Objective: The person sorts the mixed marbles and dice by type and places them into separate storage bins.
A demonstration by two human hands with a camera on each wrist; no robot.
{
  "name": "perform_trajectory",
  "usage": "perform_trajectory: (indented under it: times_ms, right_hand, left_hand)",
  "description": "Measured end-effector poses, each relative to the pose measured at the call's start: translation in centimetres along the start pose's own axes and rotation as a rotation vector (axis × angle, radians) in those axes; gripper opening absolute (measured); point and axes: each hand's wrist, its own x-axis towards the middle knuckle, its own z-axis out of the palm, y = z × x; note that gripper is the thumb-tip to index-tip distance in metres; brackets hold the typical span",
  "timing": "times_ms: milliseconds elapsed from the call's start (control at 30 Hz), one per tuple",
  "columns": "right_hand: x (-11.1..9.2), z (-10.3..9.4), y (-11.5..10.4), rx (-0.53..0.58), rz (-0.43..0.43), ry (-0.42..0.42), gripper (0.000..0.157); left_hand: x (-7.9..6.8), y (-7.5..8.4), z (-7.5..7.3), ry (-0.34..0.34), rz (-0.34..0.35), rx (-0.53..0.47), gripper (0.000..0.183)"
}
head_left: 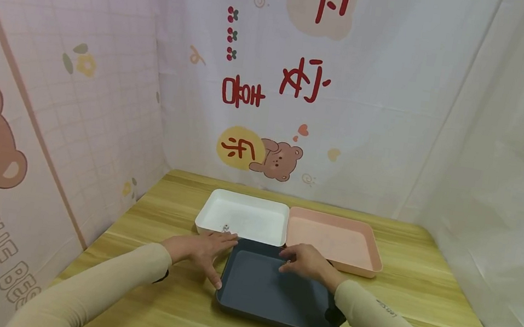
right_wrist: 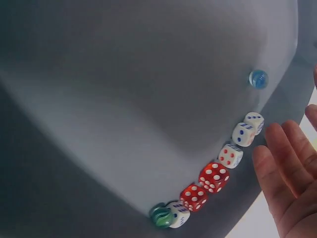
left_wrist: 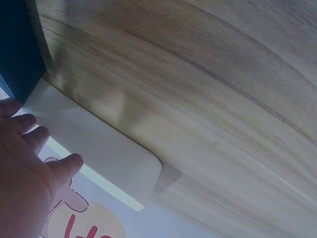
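My left hand [head_left: 203, 249] is at the left side of a dark grey-blue tray [head_left: 275, 292], fingers spread, thumb right at the rim. In the left wrist view its fingers overlap the outer wall of a white tray [left_wrist: 99, 136]. My right hand [head_left: 309, 261] is over the far side of the dark tray, fingers relaxed. In the right wrist view its fingers [right_wrist: 282, 158] are beside a row of white dice [right_wrist: 231, 156] and red dice [right_wrist: 214, 177] along the wall. A green marble [right_wrist: 161, 216] lies at one end of the row, and a clear blue marble [right_wrist: 258, 79] beyond the other.
Behind the dark tray, the white tray stands at the left and a pink tray [head_left: 331, 239] at the right. Something small [head_left: 226, 228] shows in the white tray's near left corner. The wooden table [head_left: 133, 312] meets printed curtains at the back and sides.
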Motion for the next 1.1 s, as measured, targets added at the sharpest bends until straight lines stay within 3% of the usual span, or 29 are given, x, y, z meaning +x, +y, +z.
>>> perform_trajectory:
  times_ms: [500, 800, 933, 1100]
  right_hand:
    - [-0.7, 0.6, 0.8, -0.162, 0.001, -0.016, 0.034]
    - [-0.3, 0.0, 0.2, -0.251, -0.055, 0.0, 0.033]
    - [-0.1, 0.1, -0.4, -0.345, -0.098, 0.008, 0.031]
    - [0.2, 0.5, -1.0, -0.538, -0.221, 0.017, 0.027]
  left_hand:
    - [-0.1, 0.2, -0.2, -0.005, -0.006, -0.011, 0.117]
    - [-0.1, 0.2, -0.1, -0.009, -0.012, 0.009, 0.116]
    - [-0.1, 0.3, -0.1, -0.008, -0.009, 0.0, 0.116]
    - [-0.1, 0.3, -0.1, -0.011, -0.012, -0.009, 0.116]
